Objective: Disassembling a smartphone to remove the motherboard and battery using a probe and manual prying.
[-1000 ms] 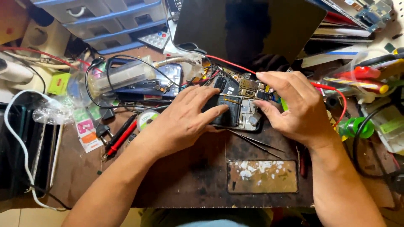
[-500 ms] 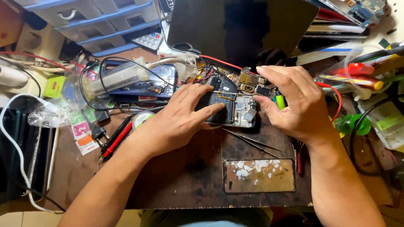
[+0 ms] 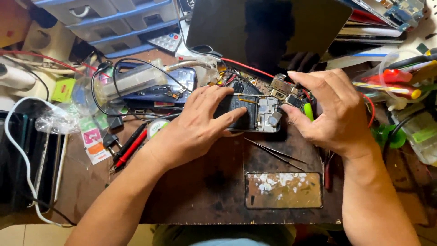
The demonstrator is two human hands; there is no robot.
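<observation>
An electronics repair bench is showing here: tweezers (image 3: 275, 151), red probe leads (image 3: 129, 148), bare circuit boards (image 3: 287, 91) and parts drawers (image 3: 114, 18) are crowding the scarred worktop (image 3: 195, 191).
</observation>
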